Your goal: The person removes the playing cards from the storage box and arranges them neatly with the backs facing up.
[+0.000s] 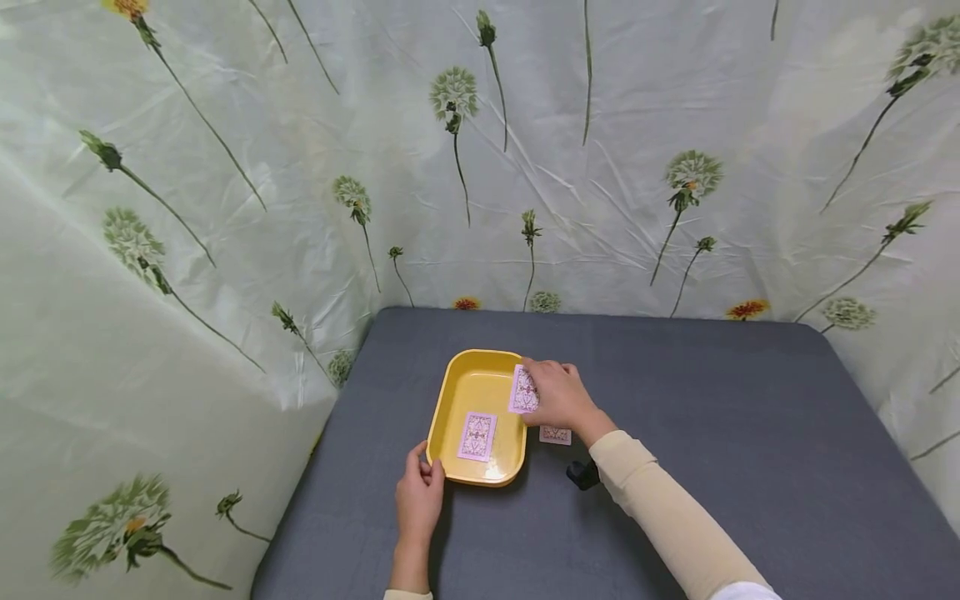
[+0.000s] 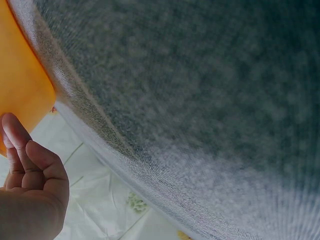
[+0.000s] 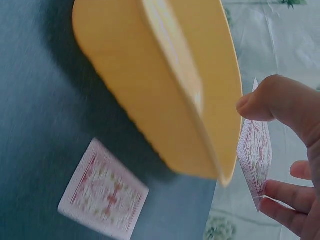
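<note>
Yellow tray (image 1: 483, 392) on a grey table (image 1: 712, 400), flowered cloth (image 1: 300, 125) behind. Right hand (image 1: 558, 392) pinches one card (image 1: 525, 390): thumb at one edge, fingers at the opposite edge, patterned back showing. From the head view the card overlaps the tray's right side, held up off the tray floor; exact height unclear.

Second card (image 1: 477, 437) lies flat in the tray, toward its near end, back up. Third card (image 3: 104, 192) lies flat on the table just outside the tray's right wall, back up, partly covered by the hand from above.

Left hand (image 1: 418, 497) at the tray's near-left corner, fingertips touching it. Whether thumb and fingers pinch the rim or merely rest there, cannot tell.

Handling, as judged: cards very light, thin, springy. The held one looks slightly bowed in the right wrist view, so a gentle squeeze should do; more could crease it. Backs probably slick. Best hold is by opposite edges; flat ones likely need a nail under an edge or a slide. Tray looks like stiff, light plastic, apt to skid if bumped; rim or corner is the place to steady it.
</note>
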`<state>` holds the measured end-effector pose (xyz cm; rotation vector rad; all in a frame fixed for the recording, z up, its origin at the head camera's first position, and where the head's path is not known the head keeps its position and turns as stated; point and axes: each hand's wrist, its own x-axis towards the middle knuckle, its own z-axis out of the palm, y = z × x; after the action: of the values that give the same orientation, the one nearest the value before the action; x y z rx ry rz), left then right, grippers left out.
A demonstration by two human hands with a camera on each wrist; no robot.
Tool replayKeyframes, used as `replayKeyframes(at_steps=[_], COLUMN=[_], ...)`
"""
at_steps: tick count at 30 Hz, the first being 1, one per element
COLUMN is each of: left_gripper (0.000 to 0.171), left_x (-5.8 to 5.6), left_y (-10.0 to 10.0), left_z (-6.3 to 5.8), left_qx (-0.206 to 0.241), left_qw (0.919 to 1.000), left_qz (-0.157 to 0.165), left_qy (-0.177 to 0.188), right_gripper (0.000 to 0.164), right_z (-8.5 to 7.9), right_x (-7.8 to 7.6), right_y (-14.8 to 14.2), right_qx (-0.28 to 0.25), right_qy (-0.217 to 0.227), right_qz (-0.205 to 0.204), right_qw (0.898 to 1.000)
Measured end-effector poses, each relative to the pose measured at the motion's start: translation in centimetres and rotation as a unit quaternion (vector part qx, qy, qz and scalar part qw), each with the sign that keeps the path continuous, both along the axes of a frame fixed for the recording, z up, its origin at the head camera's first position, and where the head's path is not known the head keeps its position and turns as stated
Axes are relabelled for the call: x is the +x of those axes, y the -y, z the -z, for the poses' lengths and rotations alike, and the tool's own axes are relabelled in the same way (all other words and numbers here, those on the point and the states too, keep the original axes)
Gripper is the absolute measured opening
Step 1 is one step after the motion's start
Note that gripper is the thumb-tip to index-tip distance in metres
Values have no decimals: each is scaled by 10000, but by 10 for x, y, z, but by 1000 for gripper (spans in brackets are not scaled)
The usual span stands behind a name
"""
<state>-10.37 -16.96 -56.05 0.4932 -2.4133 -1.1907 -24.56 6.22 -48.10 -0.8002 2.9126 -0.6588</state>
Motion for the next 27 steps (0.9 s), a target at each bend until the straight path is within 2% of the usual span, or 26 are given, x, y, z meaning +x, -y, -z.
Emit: replayKeyframes(at_steps=[12,19,27], left_gripper=[36,35,35], left_x=[-1,3,1], left_y=[-1,0,-2], left_z=[-1,0,-2], left_qx=[66,-15,-132], left_qw=[9999,9999,9998], left_qz=[-17,-52,-32], left_qy=[105,161,167], right_gripper=[98,93,93], right_z=[14,31,54], right_x=[-4,3,5], right_y=[-54,-80,-96], right_qx=[107,181,317], right_qy=[96,265,472], right_qz=[541,505,475], right_qw=[9984,9982,9973])
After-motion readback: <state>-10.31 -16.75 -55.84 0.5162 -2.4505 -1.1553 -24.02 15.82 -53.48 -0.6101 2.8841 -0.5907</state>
